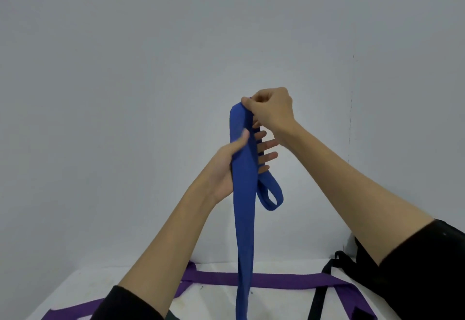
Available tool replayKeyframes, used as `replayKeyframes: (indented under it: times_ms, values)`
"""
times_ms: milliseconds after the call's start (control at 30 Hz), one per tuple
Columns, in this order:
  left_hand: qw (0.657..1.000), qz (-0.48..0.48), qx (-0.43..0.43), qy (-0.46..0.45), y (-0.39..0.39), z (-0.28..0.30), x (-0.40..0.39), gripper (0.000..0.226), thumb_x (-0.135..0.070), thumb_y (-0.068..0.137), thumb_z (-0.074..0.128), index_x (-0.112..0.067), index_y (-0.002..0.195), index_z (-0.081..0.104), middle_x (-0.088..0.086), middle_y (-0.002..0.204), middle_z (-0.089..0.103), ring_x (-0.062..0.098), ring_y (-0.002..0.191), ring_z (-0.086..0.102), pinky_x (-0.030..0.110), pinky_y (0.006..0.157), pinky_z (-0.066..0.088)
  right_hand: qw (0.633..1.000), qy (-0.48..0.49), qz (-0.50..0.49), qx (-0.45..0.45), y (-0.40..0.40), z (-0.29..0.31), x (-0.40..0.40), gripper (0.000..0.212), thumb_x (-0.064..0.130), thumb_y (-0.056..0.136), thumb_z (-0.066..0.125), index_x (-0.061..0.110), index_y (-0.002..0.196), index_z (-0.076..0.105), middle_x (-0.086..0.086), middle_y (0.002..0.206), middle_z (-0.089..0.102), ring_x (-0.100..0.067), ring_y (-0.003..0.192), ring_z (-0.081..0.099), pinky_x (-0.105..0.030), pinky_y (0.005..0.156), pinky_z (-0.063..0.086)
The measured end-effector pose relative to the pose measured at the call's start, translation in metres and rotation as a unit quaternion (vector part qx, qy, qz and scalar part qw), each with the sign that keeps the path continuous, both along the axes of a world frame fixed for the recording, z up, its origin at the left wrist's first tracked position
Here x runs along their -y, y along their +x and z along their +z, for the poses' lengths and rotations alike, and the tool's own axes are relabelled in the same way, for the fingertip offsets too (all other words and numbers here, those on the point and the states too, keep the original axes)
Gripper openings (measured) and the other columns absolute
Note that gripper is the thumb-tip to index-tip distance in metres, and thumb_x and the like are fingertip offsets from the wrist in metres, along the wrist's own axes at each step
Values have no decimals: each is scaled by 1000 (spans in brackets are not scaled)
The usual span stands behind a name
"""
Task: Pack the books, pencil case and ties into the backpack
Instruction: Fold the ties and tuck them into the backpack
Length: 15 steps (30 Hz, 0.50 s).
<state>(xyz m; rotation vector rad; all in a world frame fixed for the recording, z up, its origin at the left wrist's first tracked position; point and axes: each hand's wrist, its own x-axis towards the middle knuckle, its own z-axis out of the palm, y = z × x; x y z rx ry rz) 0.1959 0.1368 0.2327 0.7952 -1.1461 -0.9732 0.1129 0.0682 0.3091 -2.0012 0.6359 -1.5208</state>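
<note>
Black sleeves (130,304) frame the bottom corners, bare forearms rising to the middle of the frame. Up there the right hand (273,110) pinches the folded top of a blue tie (244,193), fingers curled tight on it. Just below, the left hand (226,168) holds the same tie, thumb pressed on its front and straight fingers spread behind. Matte woven cloth, it hangs in a long strip with a small loop beside it. Purple ties (276,279) lie flat on the white table (216,302) at the bottom. A black strap (324,284) crosses them at lower right.
</note>
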Motion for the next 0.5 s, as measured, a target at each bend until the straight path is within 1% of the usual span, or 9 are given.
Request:
replayKeyframes:
  times_ms: [33, 67, 133, 200, 333, 367, 433, 467, 500]
  values:
    - [1000, 7, 17, 3, 0, 0, 0, 31, -29, 99, 40, -11, 118, 57, 6, 106, 71, 24, 94, 68, 35, 87, 54, 1000, -6, -4, -5, 1, 2, 3, 24, 21, 88, 64, 8, 67, 63, -8, 69, 65, -20, 59, 61, -29, 60, 55]
    - [1000, 9, 22, 6, 0, 0, 0, 27, -22, 100, 40, -12, 118, 57, 5, 104, 72, 22, 91, 70, 32, 83, 55, 1000, -4, 1, -15, 1, 2, 6, 23, 21, 88, 64, 6, 70, 64, -10, 74, 66, -21, 63, 62, -31, 64, 55]
    - [1000, 2, 9, 10, 0, 2, -2, 26, -17, 100, 39, -13, 121, 55, 3, 102, 72, 19, 88, 71, 29, 78, 57, 998, 13, 28, -49, -1, -1, 12, 30, 25, 89, 63, -3, 79, 67, -12, 77, 67, -20, 64, 62, -29, 62, 55]
    - [1000, -3, -21, 8, 2, 5, -4, 28, -15, 101, 38, -14, 123, 54, 3, 105, 70, 18, 88, 71, 27, 76, 58, 995, 34, 50, -75, -4, -11, 15, 38, 30, 91, 59, -6, 83, 67, -8, 74, 66, -16, 60, 60, -24, 58, 52]
    - [994, 27, -103, 19, 5, 10, -3, 27, -10, 102, 35, -3, 115, 57, 10, 120, 64, 17, 89, 69, 25, 78, 55, 992, 89, 56, -64, -10, -40, 16, 47, 43, 94, 51, 9, 63, 60, -1, 60, 61, -15, 53, 56, -24, 56, 44]
    - [992, 41, -119, 21, 5, 11, -3, 26, -9, 102, 34, -2, 115, 56, 11, 122, 62, 17, 91, 68, 26, 79, 53, 989, 115, 70, -62, -12, -48, 14, 51, 49, 94, 48, 11, 61, 58, -2, 58, 59, -16, 50, 56, -24, 56, 43]
    - [988, 67, -135, 28, 6, 13, -1, 29, -10, 103, 33, 0, 122, 52, 13, 126, 60, 21, 103, 63, 28, 83, 49, 976, 174, 118, -54, -16, -63, 7, 59, 60, 90, 44, 10, 60, 56, -2, 57, 59, -19, 51, 58, -28, 60, 44]
    - [986, 78, -142, 30, 7, 13, 0, 31, -10, 103, 32, 1, 125, 51, 14, 127, 59, 23, 109, 60, 28, 84, 48, 970, 191, 141, -55, -17, -72, 5, 60, 63, 87, 46, 9, 62, 56, -2, 60, 59, -19, 53, 59, -29, 62, 45]
    - [984, 85, -153, 31, 8, 15, 2, 32, -10, 103, 32, 2, 126, 50, 15, 128, 59, 23, 111, 60, 28, 85, 47, 965, 195, 161, -64, -17, -80, 2, 58, 63, 85, 49, 8, 68, 58, -2, 65, 61, -18, 57, 60, -29, 63, 47]
